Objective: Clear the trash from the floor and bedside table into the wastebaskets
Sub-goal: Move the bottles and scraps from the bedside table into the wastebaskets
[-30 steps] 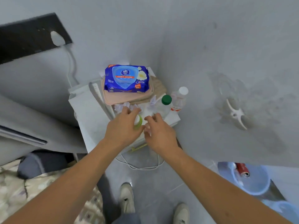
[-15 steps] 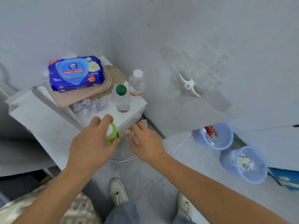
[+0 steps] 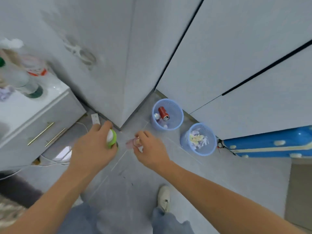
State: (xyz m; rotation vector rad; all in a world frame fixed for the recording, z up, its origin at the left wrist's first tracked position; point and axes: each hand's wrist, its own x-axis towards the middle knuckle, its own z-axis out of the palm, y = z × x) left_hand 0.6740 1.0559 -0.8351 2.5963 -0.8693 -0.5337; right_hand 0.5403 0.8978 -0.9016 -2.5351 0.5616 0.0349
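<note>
The small green-and-white plastic container (image 3: 111, 138) sits in the left hand (image 3: 93, 147), fingers curled round it so that only its green rim and white face show past the thumb; it is carried in the air over the grey tiled floor (image 3: 211, 176). Its white face points toward the corner of the room, but with most of the body hidden in the fist its long axis cannot be told. Just beside it, the right hand (image 3: 151, 149) pinches a small pinkish, blurred scrap (image 3: 132, 142) between thumb and fingertips, the other fingers loosely bent; what the scrap is cannot be made out.

Beyond the hands, two pale blue mesh plastic wastebaskets stand on the floor against the white cabinet doors. The farther wastebasket (image 3: 179, 114) holds a red drink can (image 3: 163, 113) and another metal can, lying tilted; the nearer wastebasket (image 3: 209, 149) holds crumpled paper in pale yellow and lilac. Sorting seems under way, hard items in one and paper in the other, so part of the job looks done.

Work is left: on the white bedside table (image 3: 50, 102), near its right edge, two clear plastic bottles stand blurred, a green-capped bottle (image 3: 20, 80) and a red-labelled bottle (image 3: 35, 66), with a crumpled lilac paper ball (image 3: 5, 94) at its left. Both held items are well short of the baskets. A blue suitcase (image 3: 270, 144) lies beside the nearer basket.
</note>
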